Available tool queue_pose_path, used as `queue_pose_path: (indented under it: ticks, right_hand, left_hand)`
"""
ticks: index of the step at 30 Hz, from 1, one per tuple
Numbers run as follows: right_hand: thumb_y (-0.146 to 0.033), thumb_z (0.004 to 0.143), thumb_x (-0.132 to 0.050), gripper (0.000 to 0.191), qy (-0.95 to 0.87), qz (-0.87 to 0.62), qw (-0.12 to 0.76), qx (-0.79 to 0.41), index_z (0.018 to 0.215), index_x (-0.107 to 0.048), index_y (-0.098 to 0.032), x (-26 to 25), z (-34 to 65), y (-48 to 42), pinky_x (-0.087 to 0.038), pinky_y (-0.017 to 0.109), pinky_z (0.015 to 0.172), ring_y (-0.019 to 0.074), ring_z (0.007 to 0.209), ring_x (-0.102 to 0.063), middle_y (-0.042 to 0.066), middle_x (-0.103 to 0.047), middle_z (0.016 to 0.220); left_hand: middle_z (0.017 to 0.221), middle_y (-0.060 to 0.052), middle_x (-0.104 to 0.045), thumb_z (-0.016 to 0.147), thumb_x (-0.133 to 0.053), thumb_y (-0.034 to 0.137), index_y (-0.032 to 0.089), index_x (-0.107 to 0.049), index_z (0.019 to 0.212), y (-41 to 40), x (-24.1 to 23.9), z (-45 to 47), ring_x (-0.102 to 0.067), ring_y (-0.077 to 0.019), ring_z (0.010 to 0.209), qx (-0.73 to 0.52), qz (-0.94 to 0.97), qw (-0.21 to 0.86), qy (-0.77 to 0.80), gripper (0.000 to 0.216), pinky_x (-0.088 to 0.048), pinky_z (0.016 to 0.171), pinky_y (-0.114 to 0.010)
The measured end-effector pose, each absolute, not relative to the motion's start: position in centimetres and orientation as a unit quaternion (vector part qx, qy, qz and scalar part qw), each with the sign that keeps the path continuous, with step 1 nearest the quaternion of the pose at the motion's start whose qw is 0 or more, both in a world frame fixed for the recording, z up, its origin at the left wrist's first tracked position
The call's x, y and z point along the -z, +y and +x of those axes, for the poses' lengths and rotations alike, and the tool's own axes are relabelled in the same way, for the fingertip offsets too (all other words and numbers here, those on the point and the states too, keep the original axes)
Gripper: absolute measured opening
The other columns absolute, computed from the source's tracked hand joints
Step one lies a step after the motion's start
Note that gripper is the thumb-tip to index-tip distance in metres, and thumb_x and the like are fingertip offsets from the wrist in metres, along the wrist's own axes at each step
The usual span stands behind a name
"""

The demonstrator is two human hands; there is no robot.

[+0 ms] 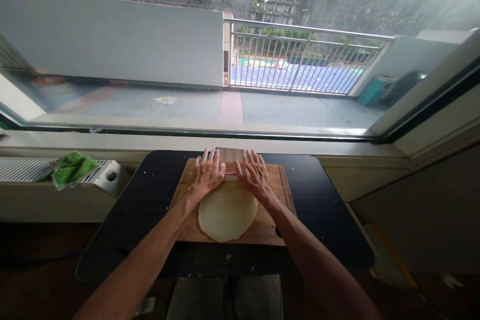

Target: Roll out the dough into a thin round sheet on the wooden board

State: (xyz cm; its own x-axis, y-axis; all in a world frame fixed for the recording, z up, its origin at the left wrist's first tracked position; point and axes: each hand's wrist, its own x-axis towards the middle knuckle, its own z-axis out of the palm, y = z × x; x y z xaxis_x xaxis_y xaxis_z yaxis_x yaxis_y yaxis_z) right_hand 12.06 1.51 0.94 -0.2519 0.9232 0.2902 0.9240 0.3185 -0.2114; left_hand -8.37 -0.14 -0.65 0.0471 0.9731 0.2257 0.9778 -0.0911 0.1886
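Note:
A thin round sheet of rolled dough [228, 215] lies flat on a wooden cutting board [273, 232]. My left hand [208, 172] is at the dough's far left edge, floury fingers stretched forward. On the far right side, my right hand [254, 171] mirrors it, fingers extended and palm down. Between my hands shows a short stretch of a narrow bar with a red line [230, 176]; the palms may rest on its ends, but those are hidden. Just beyond it, a flat grey-brown rectangular piece [229, 154] lies at the board's far edge.
The board sits on a black table [140, 195] with rounded corners and scattered white crumbs. A window sill [262, 144] borders its far side. At left, a green cloth [75, 167] lies on a white radiator [22, 190]. Beyond the glass are a balcony and metal railing [300, 60].

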Motion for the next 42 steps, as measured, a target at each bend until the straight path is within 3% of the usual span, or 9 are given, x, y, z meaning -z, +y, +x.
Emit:
queue_pose_path:
  ticks: [5,12,16,20,28,32,37,42]
  right_hand:
    - [-0.054,0.118,-0.047,0.077,-0.787,-0.593,0.170,-0.015,0.178,-0.043,-0.007,-1.0,11.9,2.4,-0.024,0.054,0.145,0.0347,0.174,-0.037,0.021,-0.043,0.182]
    - [-0.048,0.115,-0.050,0.076,-0.779,-0.599,0.181,-0.021,0.179,-0.042,-0.009,-0.8,12.3,-0.5,-0.029,0.057,0.142,0.0363,0.172,-0.040,0.020,-0.043,0.182]
    - [-0.047,0.116,-0.048,0.073,-0.780,-0.605,0.162,-0.016,0.175,-0.048,-0.005,-1.5,12.4,-3.0,-0.032,0.049,0.141,0.0336,0.171,-0.043,0.024,-0.047,0.180]
    - [-0.046,0.117,-0.047,0.069,-0.793,-0.583,0.178,-0.003,0.172,-0.053,-0.006,-1.6,12.7,-5.5,-0.032,0.053,0.140,0.0351,0.169,-0.046,0.024,-0.051,0.177]
    - [-0.049,0.118,-0.048,0.070,-0.798,-0.580,0.165,0.000,0.168,-0.056,-0.003,-1.7,13.0,-6.3,-0.030,0.050,0.141,0.0348,0.169,-0.045,0.024,-0.052,0.177]
    - [-0.052,0.118,-0.047,0.067,-0.797,-0.584,0.155,-0.008,0.165,-0.062,-0.006,-1.6,12.9,-4.1,-0.031,0.050,0.141,0.0338,0.170,-0.045,0.023,-0.054,0.176]
    - [-0.053,0.117,-0.050,0.066,-0.791,-0.590,0.159,-0.015,0.169,-0.059,-0.014,-1.1,12.8,-1.0,-0.034,0.056,0.139,0.0351,0.171,-0.042,0.020,-0.054,0.177]
    - [-0.058,0.114,-0.056,0.071,-0.794,-0.591,0.137,-0.041,0.173,-0.054,-0.018,-2.3,12.7,2.7,-0.029,0.061,0.140,0.0379,0.175,-0.033,0.020,-0.043,0.184]
  left_hand:
    - [0.183,-0.020,-0.043,0.110,-0.044,0.040,0.015,-0.027,0.184,1.1,0.7,-8.7,-0.030,-0.0370,0.176,0.158,-0.713,0.002,-0.683,0.081,-0.028,0.142,-0.065]
    - [0.179,-0.026,-0.048,0.110,-0.043,0.045,0.006,-0.038,0.179,-2.4,0.0,-7.4,-0.036,-0.0405,0.174,0.162,-0.701,0.015,-0.694,0.079,-0.034,0.139,-0.065]
    - [0.172,-0.024,-0.057,0.111,-0.041,0.043,0.010,-0.045,0.176,-4.8,-1.0,-6.5,-0.042,-0.0395,0.171,0.166,-0.700,0.028,-0.694,0.073,-0.041,0.135,-0.061]
    - [0.170,-0.022,-0.060,0.113,-0.037,0.043,0.011,-0.056,0.170,-7.1,-1.3,-6.3,-0.049,-0.0395,0.167,0.184,-0.710,0.037,-0.678,0.068,-0.046,0.130,-0.059]
    - [0.168,-0.020,-0.063,0.114,-0.036,0.043,0.012,-0.062,0.165,-8.2,-1.3,-6.3,-0.051,-0.0384,0.165,0.185,-0.712,0.041,-0.676,0.066,-0.043,0.132,-0.057]
    - [0.169,-0.022,-0.061,0.113,-0.037,0.041,0.012,-0.056,0.170,-6.6,-1.6,-6.2,-0.047,-0.0397,0.168,0.189,-0.709,0.031,-0.679,0.067,-0.043,0.133,-0.061]
    - [0.169,-0.021,-0.061,0.111,-0.038,0.038,0.016,-0.041,0.179,-4.9,-1.2,-6.8,-0.043,-0.0407,0.170,0.207,-0.719,0.005,-0.663,0.072,-0.035,0.137,-0.072]
    - [0.173,-0.019,-0.058,0.109,-0.047,0.040,0.023,-0.043,0.179,-3.9,-0.5,-7.0,-0.041,-0.0422,0.171,0.202,-0.731,-0.016,-0.652,0.071,-0.031,0.138,-0.079]
